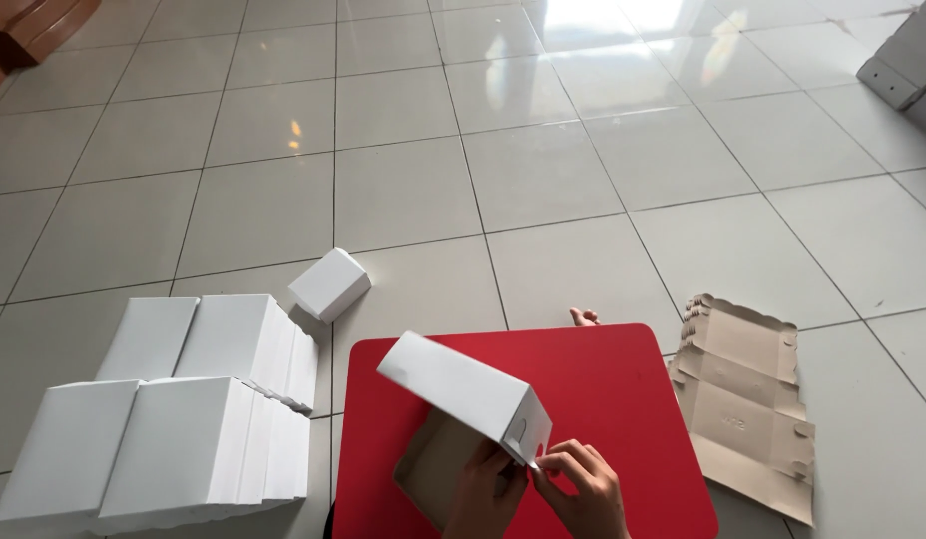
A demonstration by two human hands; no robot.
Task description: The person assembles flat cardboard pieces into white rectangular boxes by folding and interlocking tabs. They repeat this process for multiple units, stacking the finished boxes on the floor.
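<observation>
Head view: left hand [486,489] grips half-folded white box [463,391] on red board [623,399]; right hand [583,489] pinches end flap just beside left fingers. Risk: flap misses slot or creases if pushed crooked. Flat cardboard blanks [747,399] lie right of right hand, finished boxes [174,419] left of left hand.

Tiled floor [543,170]: red board [623,399], white box stacks [184,419], flat cardboard blanks [747,409]

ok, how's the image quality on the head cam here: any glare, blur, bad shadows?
Head view: strong window glare on the floor tiles at top centre, washing out the grout lines there; the hands and white box on the red board are evenly lit and sharp; only soft shadows beside the stacked boxes; floor lines bow slightly, wide-angle lens.
</observation>
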